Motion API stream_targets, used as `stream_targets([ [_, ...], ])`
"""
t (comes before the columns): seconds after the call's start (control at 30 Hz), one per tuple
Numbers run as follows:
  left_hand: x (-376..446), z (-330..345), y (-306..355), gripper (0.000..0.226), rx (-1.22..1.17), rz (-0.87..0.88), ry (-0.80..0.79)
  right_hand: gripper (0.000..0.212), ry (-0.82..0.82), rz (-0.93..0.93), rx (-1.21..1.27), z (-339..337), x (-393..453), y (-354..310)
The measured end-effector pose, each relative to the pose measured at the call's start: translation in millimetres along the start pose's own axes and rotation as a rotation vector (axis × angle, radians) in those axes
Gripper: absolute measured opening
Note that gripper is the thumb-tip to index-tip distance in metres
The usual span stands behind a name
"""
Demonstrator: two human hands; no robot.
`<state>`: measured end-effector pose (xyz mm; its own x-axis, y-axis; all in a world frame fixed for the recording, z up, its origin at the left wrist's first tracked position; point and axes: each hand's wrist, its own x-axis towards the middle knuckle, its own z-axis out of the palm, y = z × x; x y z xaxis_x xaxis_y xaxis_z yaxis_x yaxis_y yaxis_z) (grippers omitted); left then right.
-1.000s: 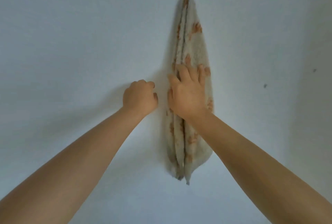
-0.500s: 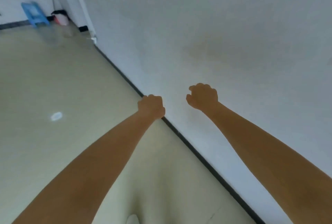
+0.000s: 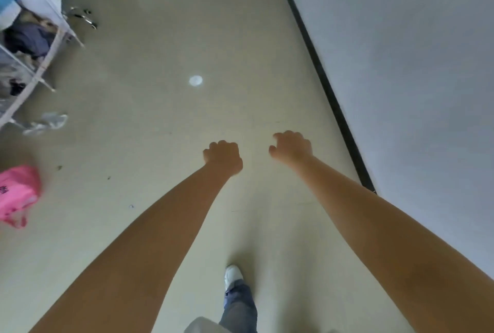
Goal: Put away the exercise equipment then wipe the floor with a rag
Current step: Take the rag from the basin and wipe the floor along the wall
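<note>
Both my arms reach forward over the pale floor (image 3: 165,124). My left hand (image 3: 224,155) is closed in a fist with nothing in it. My right hand (image 3: 292,145) has its fingers curled in, thumb slightly apart, and holds nothing. No rag and no exercise equipment are in view. A small white round patch (image 3: 196,80) lies on the floor ahead of my hands.
A white wall (image 3: 414,78) with a black baseboard (image 3: 331,97) runs along the right. A metal rack with clothes (image 3: 29,46) stands at the left, a pink bag (image 3: 16,193) lies on the floor below it. My shoe (image 3: 233,275) steps forward at the bottom.
The view has turned left from the wall with the hanging towel to the floor. My right hand left the towel and curled shut; both hands stay out in front, empty.
</note>
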<state>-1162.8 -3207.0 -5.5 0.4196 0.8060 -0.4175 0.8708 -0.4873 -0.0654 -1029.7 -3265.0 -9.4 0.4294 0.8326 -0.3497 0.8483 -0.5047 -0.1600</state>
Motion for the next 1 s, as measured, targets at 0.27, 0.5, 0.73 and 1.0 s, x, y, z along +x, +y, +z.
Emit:
stream_targets([
  [0.27, 88, 25, -102, 0.041, -0.106, -0.058, -0.063, 0.042, -0.097, -0.066, -0.007, 43, 98, -83],
  [0.5, 206, 19, -145, 0.046, -0.177, -0.042, -0.099, 0.040, -0.153, -0.125, -0.031, 55, 226, -117],
  [0.73, 359, -28, -178, 0.048, -0.210, -0.125, -0.196, 0.041, -0.251, -0.189, -0.012, 20, 389, -146],
  [1.0, 526, -87, -206, 0.048, -0.147, -0.132, -0.266, 0.045, -0.336, -0.207, -0.066, -27, 566, -185],
])
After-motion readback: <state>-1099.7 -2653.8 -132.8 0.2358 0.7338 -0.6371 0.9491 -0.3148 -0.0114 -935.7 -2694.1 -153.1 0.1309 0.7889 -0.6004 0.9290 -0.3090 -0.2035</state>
